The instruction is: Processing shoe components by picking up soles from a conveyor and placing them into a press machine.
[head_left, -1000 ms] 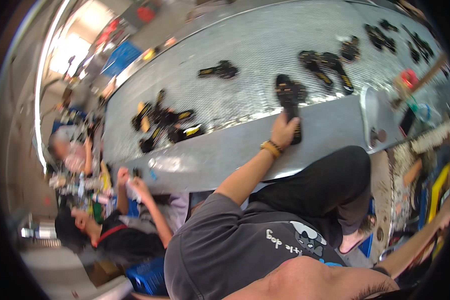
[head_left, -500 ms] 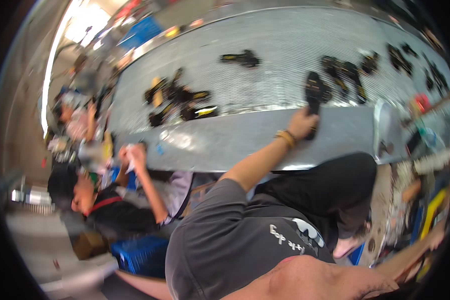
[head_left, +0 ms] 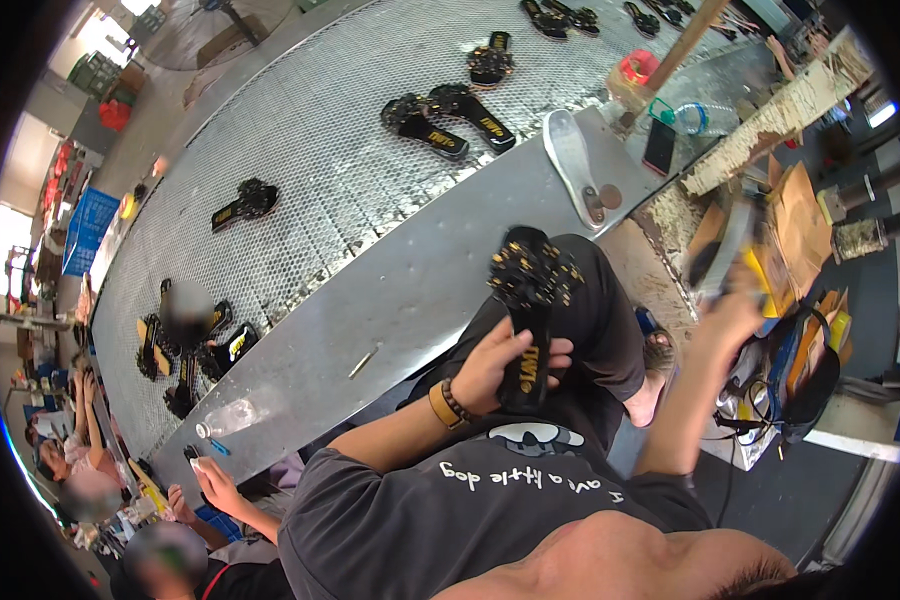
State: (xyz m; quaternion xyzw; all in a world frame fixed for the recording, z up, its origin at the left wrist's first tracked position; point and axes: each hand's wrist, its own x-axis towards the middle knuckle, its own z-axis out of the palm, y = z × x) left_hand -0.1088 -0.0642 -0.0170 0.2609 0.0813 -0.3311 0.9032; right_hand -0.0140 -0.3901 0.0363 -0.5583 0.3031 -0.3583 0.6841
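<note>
A black slide sandal (head_left: 526, 370) with a ruffled, gold-flecked strap is in my left hand (head_left: 492, 368). Its fingers wrap round the heel end, with the strap pointing away from me, above my lap and in front of the metal ledge. Off to the right, my right hand (head_left: 735, 312) is raised and smeared by motion. It seems closed round a grey, curved, blurred object (head_left: 738, 235) whose kind I cannot make out. Similar sandals (head_left: 440, 128) lie on the mesh table (head_left: 320, 140), some in pairs, with a cluster (head_left: 182, 345) at the left.
Along the metal ledge (head_left: 370, 320) are a clear bottle (head_left: 238, 415), a small stick (head_left: 363, 363), a clear shoe-shaped piece (head_left: 570, 165) and a phone (head_left: 660, 146). A wooden post (head_left: 685, 45) rises at the right, near brown paper (head_left: 800, 215). A co-worker's hand (head_left: 215, 485) is at lower left.
My left hand has drawn the sandal back from the table edge to above my lap. My right hand has come up from the lower right. The view has turned to the right.
</note>
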